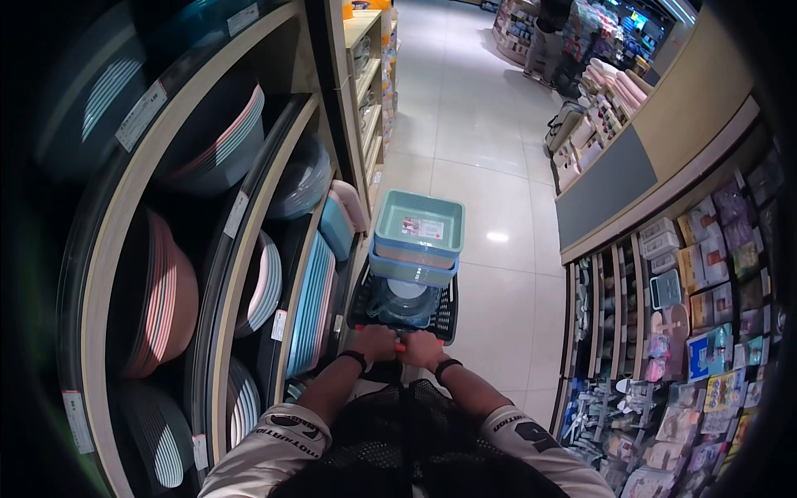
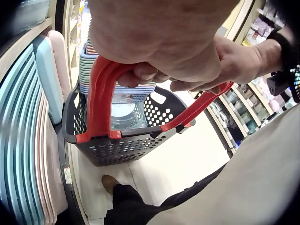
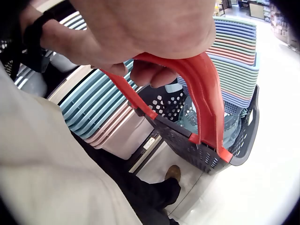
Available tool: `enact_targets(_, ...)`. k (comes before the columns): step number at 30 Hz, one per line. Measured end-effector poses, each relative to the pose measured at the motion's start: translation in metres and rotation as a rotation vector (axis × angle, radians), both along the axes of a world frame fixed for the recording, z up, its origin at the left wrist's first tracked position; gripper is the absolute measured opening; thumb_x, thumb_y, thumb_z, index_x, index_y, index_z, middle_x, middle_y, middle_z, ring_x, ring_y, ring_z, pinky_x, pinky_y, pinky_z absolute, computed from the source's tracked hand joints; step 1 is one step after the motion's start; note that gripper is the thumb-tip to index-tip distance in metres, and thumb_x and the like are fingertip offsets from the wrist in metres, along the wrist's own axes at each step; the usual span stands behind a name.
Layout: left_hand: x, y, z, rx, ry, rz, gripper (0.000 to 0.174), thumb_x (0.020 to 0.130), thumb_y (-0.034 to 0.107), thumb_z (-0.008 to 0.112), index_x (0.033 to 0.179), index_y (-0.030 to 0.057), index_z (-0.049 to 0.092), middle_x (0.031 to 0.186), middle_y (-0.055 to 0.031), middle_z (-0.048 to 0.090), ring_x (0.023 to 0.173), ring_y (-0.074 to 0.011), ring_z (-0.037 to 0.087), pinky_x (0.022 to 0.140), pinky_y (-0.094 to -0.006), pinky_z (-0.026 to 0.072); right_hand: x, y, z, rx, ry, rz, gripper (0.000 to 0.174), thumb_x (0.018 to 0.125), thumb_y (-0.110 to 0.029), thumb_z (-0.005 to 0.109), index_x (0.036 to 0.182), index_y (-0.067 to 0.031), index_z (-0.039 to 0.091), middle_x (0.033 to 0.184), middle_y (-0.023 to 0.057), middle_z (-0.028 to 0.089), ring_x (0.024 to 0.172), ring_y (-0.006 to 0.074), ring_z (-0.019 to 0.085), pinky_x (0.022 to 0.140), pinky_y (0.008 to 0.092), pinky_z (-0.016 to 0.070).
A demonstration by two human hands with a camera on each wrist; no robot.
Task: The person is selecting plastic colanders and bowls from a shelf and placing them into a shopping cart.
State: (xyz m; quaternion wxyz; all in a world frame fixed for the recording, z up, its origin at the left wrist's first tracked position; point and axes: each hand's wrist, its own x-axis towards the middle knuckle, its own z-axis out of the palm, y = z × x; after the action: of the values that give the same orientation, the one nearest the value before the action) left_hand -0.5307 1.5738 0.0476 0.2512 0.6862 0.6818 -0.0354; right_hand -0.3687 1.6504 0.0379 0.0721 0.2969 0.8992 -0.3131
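Both hands grip the red handle [image 2: 99, 101] of a black perforated shopping basket [image 3: 176, 136]. In the head view my left hand [image 1: 376, 342] and my right hand [image 1: 423, 349] sit side by side on it. Curled fingers of the right hand show under the handle in the right wrist view, and those of the left hand in the left wrist view. Inside the basket stands a tall stack of plastic baskets [image 3: 232, 61] in green, blue and orange, the top one pale green [image 1: 421, 217]. Clear bluish plastic containers [image 2: 126, 119] lie beside the stack, nearer the handle.
Shelves on the left hold stacked basins [image 1: 170, 290] and blue and pink tubs [image 1: 314, 303]. To the right hangs a rack of small packaged goods [image 1: 697, 332]. A tiled aisle floor [image 1: 465, 108] runs ahead between them, with a person [image 1: 544, 46] far off.
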Motion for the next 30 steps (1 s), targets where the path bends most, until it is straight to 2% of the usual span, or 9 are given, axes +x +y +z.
enact_targets(3, -0.004, 0.007, -0.003, -0.007, -0.045, 0.037, 0.020, 0.071, 0.026, 0.070, 0.080, 0.0093, 0.076, 0.085, -0.0172, 0.074, 0.084, -0.0357, 0.073, 0.078, -0.0468, 0.0591, -0.003, 0.008, -0.001, -0.003, -0.017, 0.007, 0.029, 0.076, -0.035, 0.070, 0.089, -0.0087, 0.073, 0.088, 0.0183, 0.073, 0.087, 0.0381, 0.072, 0.080, 0.0491, 0.0584)
enact_targets(6, -0.005, 0.013, -0.004, 0.008, -0.014, 0.013, 0.020, 0.073, 0.026, 0.070, 0.081, 0.0095, 0.077, 0.083, -0.0152, 0.075, 0.081, -0.0327, 0.074, 0.077, -0.0449, 0.0599, -0.005, 0.014, -0.004, 0.001, -0.029, 0.006, 0.030, 0.077, -0.036, 0.070, 0.089, -0.0092, 0.073, 0.088, 0.0179, 0.073, 0.087, 0.0380, 0.072, 0.080, 0.0489, 0.0586)
enact_targets(20, -0.016, 0.047, -0.001, -0.021, -0.011, -0.016, 0.020, 0.075, 0.025, 0.068, 0.083, 0.0094, 0.077, 0.086, -0.0159, 0.075, 0.084, -0.0329, 0.075, 0.078, -0.0453, 0.0599, -0.015, 0.045, -0.009, 0.013, -0.025, -0.018, 0.035, 0.075, -0.042, 0.070, 0.088, -0.0101, 0.075, 0.086, 0.0183, 0.074, 0.085, 0.0379, 0.072, 0.078, 0.0487, 0.0586)
enact_targets(22, -0.018, 0.052, -0.002, -0.045, -0.007, -0.026, 0.020, 0.075, 0.024, 0.068, 0.084, 0.0093, 0.077, 0.087, -0.0159, 0.075, 0.084, -0.0331, 0.075, 0.078, -0.0454, 0.0598, -0.016, 0.050, -0.012, 0.017, -0.008, -0.012, 0.036, 0.078, -0.044, 0.070, 0.092, -0.0123, 0.076, 0.085, 0.0192, 0.073, 0.083, 0.0400, 0.071, 0.078, 0.0498, 0.0582)
enact_targets(30, -0.025, 0.073, 0.002, -0.016, -0.016, -0.029, 0.021, 0.075, 0.026, 0.069, 0.084, 0.0086, 0.077, 0.087, -0.0165, 0.075, 0.084, -0.0339, 0.075, 0.078, -0.0452, 0.0599, -0.022, 0.071, -0.010, -0.008, -0.035, -0.032, 0.036, 0.077, -0.045, 0.071, 0.096, -0.0160, 0.077, 0.087, 0.0180, 0.074, 0.085, 0.0392, 0.072, 0.079, 0.0488, 0.0584)
